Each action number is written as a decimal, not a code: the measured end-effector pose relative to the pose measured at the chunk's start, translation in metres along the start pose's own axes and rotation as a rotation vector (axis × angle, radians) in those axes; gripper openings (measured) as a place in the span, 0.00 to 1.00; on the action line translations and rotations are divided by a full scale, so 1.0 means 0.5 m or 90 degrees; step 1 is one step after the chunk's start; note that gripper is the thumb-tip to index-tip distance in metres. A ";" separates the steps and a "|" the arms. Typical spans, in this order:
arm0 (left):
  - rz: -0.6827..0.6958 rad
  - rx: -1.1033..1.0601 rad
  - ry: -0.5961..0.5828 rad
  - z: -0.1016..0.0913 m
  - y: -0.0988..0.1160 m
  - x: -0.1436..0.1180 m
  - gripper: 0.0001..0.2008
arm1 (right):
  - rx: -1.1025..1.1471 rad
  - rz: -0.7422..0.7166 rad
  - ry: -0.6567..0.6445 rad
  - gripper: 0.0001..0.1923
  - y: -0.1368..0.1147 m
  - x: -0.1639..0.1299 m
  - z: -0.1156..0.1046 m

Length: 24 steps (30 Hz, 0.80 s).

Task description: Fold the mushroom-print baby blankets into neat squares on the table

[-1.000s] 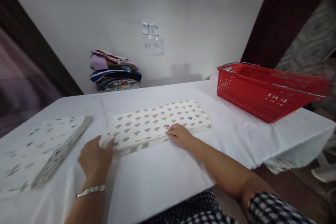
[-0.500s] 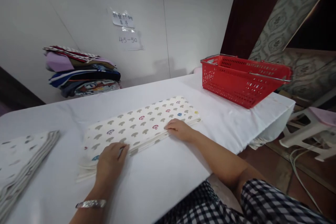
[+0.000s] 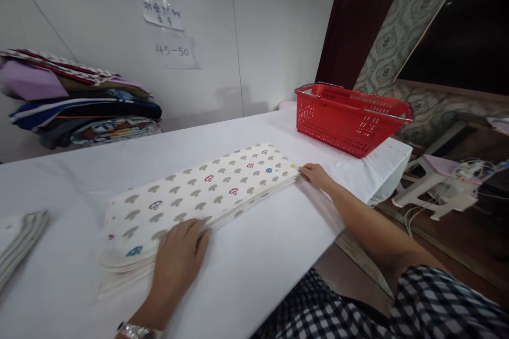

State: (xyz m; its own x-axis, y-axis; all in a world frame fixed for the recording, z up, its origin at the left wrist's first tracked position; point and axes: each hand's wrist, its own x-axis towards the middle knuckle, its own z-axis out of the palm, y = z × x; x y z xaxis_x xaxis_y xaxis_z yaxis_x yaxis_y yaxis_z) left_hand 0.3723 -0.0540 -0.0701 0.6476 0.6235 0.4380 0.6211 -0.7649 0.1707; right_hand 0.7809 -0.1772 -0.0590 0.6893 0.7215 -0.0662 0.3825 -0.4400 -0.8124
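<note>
On the white-clothed table, a folded cream mushroom-print cloth stack is pressed by the flat, open left hand; its far corner is touched by the open right hand.

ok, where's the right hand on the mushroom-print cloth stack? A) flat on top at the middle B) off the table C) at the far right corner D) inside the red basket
C: the right hand touches the right-end corner of the folded mushroom-print cloth stack, while the left hand rests flat on its near left edge.
</note>
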 end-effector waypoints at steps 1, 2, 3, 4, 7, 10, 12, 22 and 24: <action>0.003 -0.005 -0.001 0.002 0.000 -0.002 0.17 | -0.009 0.009 -0.004 0.15 -0.006 0.000 0.000; 0.005 -0.010 -0.001 0.004 -0.001 -0.004 0.17 | -0.019 0.019 -0.010 0.16 -0.012 0.000 -0.001; 0.008 -0.016 0.001 0.005 -0.002 -0.006 0.17 | -0.029 0.028 -0.015 0.16 -0.018 0.002 -0.002; 0.011 -0.021 0.003 0.006 -0.004 -0.008 0.17 | -0.039 0.038 -0.018 0.16 -0.024 0.004 -0.004; 0.016 -0.030 0.008 0.009 -0.008 -0.012 0.17 | -0.060 0.071 -0.024 0.16 -0.037 0.010 -0.005; 0.020 -0.027 -0.003 0.008 -0.008 -0.013 0.17 | -0.081 0.113 -0.043 0.17 -0.045 0.014 -0.001; 0.023 -0.023 -0.013 0.008 -0.007 -0.014 0.18 | -0.093 0.125 -0.055 0.17 -0.049 0.016 0.000; 0.022 -0.010 -0.015 0.006 -0.002 -0.018 0.17 | -0.161 0.100 -0.030 0.13 -0.042 0.039 0.008; 0.024 -0.012 -0.014 0.005 -0.002 -0.018 0.17 | -0.191 0.106 -0.036 0.13 -0.036 0.045 0.011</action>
State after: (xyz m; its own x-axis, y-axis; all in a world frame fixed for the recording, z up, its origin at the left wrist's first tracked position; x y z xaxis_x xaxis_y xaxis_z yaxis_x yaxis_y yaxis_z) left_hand 0.3671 -0.0585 -0.0764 0.6801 0.5970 0.4255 0.5874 -0.7910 0.1711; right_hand 0.7862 -0.1502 -0.0493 0.7261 0.6506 -0.2225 0.4368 -0.6863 -0.5816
